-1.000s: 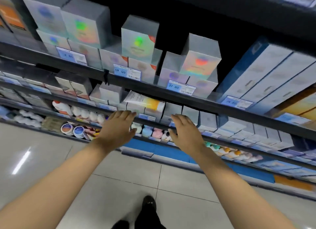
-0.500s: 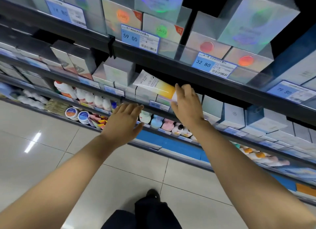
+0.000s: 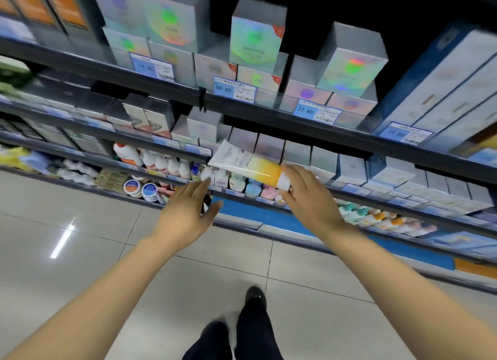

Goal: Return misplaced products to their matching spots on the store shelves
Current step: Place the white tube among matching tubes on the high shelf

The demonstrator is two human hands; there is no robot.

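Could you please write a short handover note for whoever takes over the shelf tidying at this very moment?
Right hand: grips the cap end of the white-and-yellow tube, which is out of place among the grey boxes on the middle shelf.
Left hand: open, holding nothing, below the tube's flat end.
Done: tube found and gripped.
Left: lift it clear and put it with matching products; none is clearly visible, so probably look further along the shelves.

My right hand grips the cap end of a white-and-yellow tube at the shelf's front edge; my left hand hovers open beside it.
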